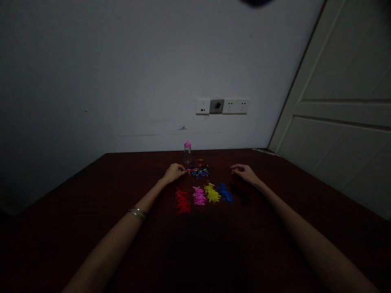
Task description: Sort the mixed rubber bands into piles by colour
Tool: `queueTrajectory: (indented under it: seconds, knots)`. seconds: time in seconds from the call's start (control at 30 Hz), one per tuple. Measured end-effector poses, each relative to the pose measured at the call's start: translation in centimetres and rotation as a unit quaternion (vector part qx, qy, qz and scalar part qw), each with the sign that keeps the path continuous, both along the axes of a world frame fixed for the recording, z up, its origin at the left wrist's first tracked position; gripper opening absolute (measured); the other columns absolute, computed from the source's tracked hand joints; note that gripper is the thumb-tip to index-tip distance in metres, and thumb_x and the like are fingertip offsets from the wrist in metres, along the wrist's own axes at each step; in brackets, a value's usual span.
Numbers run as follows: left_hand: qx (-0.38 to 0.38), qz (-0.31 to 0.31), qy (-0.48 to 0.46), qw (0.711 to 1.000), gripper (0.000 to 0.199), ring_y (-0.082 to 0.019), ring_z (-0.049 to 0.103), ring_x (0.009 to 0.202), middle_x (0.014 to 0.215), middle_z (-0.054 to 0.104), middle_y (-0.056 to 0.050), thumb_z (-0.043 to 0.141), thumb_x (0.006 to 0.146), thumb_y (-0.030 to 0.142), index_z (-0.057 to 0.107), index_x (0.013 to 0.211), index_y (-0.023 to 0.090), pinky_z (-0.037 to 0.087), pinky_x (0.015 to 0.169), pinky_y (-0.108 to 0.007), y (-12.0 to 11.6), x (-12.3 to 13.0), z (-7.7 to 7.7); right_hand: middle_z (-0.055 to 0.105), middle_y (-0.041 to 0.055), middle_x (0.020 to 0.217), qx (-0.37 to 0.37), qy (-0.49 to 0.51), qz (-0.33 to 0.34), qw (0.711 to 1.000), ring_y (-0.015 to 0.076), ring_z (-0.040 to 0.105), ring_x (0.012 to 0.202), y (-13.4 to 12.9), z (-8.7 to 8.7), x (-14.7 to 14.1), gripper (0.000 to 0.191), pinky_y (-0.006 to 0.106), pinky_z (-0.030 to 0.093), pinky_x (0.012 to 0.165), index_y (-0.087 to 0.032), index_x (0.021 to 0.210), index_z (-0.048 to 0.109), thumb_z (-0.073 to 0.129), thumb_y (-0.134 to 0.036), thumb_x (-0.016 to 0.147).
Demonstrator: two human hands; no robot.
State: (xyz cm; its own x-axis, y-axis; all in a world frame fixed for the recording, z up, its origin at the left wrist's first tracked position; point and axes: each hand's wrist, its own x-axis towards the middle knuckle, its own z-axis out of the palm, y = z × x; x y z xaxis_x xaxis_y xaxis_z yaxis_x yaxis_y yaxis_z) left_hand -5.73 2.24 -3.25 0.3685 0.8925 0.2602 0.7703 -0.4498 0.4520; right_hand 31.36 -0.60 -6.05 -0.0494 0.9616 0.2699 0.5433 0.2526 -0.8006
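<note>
- The mixed heap of small, many-coloured rubber bands point(198, 170) lies on the dark reddish-brown wooden bench point(91, 203), far from you, near the wall.
- Your left hand point(174, 172) rests on the bench with its fingers curled in, fingertips touching the left edge of that mixed heap; the dim light hides whether they pinch a band, so you cannot tell.
- Your right hand point(244, 172) lies on the bench well to the right of the heap, fingers loosely bent, holding nothing.
- Nearer to you, a row of sorted piles runs left to right: the red bands point(182, 201), the pink bands point(199, 196), the yellow bands point(211, 193) and the blue bands point(225, 193).
- Just right of the blue ones sits a dark pile point(241, 194), hard to make out against the wood.
- A small clear plastic bottle with a pink cap point(187, 152) stands upright just behind the mixed heap.
- Thin silver bangles point(137, 213) circle your left wrist.
- On the white wall behind, a strip of white wall sockets point(222, 106) sits above the bench.
- A pale panelled door point(342, 110) stands to the right.
</note>
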Motion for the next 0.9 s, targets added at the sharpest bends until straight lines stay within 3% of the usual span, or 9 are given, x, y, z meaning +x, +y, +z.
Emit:
queueTrajectory:
  seconds: [0.47,0.9]
  knots:
    - [-0.013,0.0,-0.131,0.991,0.03,-0.015,0.056,0.067,0.075,0.067,-0.007,0.054,0.067,0.033,0.07,0.079,0.01,0.038,0.06,-0.022,-0.5,0.0,1.5,0.067,0.0068,0.073,0.001,-0.012,-0.008,1.0,0.0156,0.061,0.068,-0.2,0.1,-0.1,0.028,0.023,0.045,0.063,-0.011,0.091,0.061,0.051,-0.022,0.068]
    - [-0.037,0.007,-0.124,0.992,0.027,-0.009,0.043,0.051,0.057,0.059,-0.002,0.057,0.062,0.03,0.07,0.072,0.01,0.029,0.049,-0.021,-0.2,-0.2,1.3,0.067,0.0073,0.073,0.001,-0.024,-0.011,1.0,0.0151,0.06,0.068,-0.1,0.0,0.0,0.029,0.022,0.045,0.063,-0.01,0.092,0.062,0.049,-0.023,0.068]
